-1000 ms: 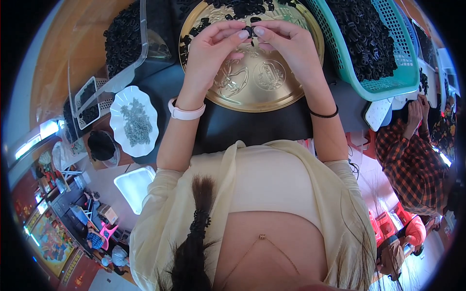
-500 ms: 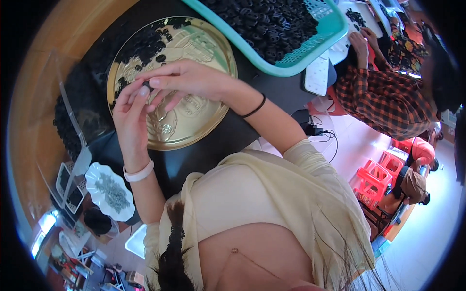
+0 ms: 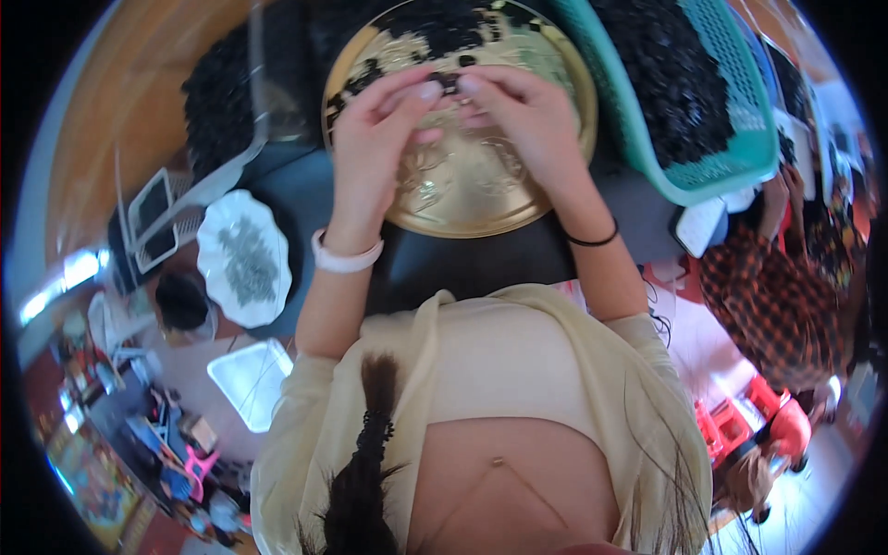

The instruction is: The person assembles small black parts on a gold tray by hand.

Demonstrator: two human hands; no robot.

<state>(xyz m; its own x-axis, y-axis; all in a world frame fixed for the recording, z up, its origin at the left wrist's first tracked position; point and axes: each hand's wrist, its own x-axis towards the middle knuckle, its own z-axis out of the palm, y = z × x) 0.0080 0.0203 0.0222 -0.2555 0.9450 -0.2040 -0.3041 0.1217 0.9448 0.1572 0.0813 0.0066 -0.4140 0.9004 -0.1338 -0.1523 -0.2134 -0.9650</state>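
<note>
Above the round gold tray (image 3: 472, 217), my left hand (image 3: 381, 129) and my right hand (image 3: 532, 120) meet at their fingertips. Between the thumbs and fingers of both is a small black piece (image 3: 447, 83), probably plastic; blur and fingers hide its exact shape. My left thumb presses it from one side, my right thumb and forefinger from the other. Loose black pieces (image 3: 444, 32) lie heaped over the far part of the tray, with a few scattered near my left fingers.
To the right stands a teal basket (image 3: 689, 190) full of black pieces. A white scalloped dish (image 3: 217, 291) with small grey bits sits at left, near a clear bin wall (image 3: 259, 83) and a black heap (image 3: 217, 102). A co-worker's checked sleeve (image 3: 768, 296) is at right.
The view has swung, so the tray and basket sit further right. My right hand, which reached across to my left, is now beside it, and both grip the black piece.
</note>
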